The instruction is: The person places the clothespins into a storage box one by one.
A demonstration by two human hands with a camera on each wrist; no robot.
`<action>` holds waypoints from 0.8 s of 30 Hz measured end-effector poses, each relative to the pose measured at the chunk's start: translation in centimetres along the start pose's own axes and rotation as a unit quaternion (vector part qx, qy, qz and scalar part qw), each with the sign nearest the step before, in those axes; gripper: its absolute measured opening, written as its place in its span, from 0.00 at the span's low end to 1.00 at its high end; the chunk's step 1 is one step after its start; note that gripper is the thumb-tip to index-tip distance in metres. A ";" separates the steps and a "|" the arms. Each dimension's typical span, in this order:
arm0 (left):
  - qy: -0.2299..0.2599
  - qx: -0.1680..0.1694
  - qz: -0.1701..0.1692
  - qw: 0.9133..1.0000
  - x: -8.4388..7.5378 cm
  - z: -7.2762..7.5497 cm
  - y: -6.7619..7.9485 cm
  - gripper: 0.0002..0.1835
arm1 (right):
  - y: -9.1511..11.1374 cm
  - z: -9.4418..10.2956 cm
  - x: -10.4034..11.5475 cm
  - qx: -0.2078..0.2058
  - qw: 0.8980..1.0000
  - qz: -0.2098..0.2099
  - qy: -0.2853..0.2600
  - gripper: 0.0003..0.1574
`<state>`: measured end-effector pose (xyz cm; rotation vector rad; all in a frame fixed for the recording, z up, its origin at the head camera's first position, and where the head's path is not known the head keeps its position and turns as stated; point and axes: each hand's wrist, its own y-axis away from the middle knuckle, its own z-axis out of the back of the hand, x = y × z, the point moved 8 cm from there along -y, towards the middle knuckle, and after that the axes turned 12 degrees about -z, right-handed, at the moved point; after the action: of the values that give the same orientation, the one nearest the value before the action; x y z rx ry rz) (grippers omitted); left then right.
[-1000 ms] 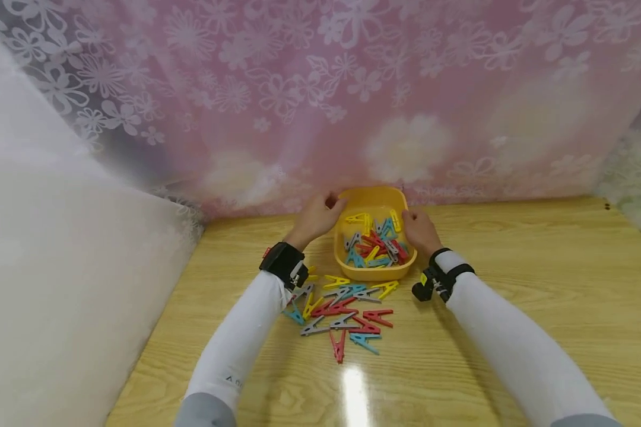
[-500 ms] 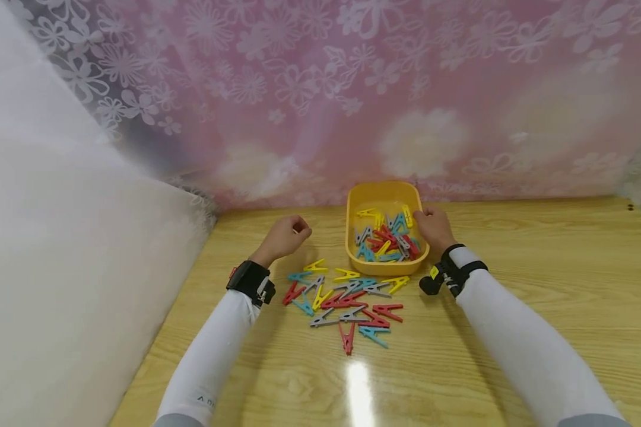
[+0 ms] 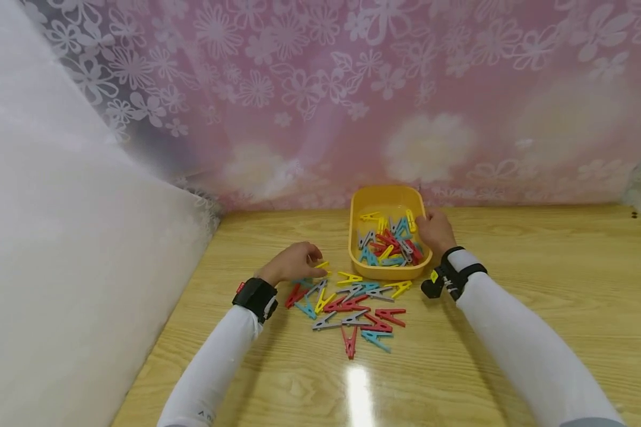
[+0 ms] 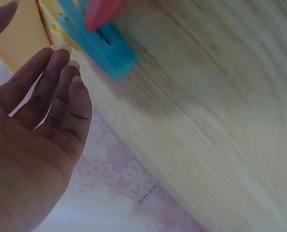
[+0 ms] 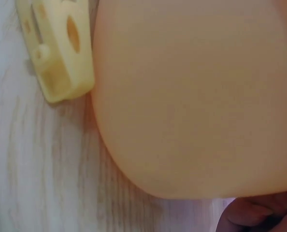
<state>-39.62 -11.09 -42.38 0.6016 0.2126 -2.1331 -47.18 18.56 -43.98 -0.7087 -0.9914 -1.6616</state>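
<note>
Head view | left grip parted, nothing held, at yellow clip | right grip pinches yellow tub rim

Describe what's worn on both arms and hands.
White sleeves cover both forearms, dark lettering on the left. The left wrist has a black band with a red tag; the right, black straps and a yellow-labelled black device. The left hand and right hand are bare.

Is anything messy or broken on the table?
Yes, messy: loose clothespins lie scattered on the table, pointing every which way, just outside the yellow tub holding more. I can't see any broken ones.
</note>
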 end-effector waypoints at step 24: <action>-0.085 -0.021 0.012 0.996 0.4 -0.8 -1.0 0.17 | 0.0 -0.5 -0.3 0.013 0.999 -0.047 0.022 0.22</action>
<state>-40.41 -10.52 -43.33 0.3936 0.1548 -2.1372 -47.09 18.29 -44.51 -0.6126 -1.0267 -1.7348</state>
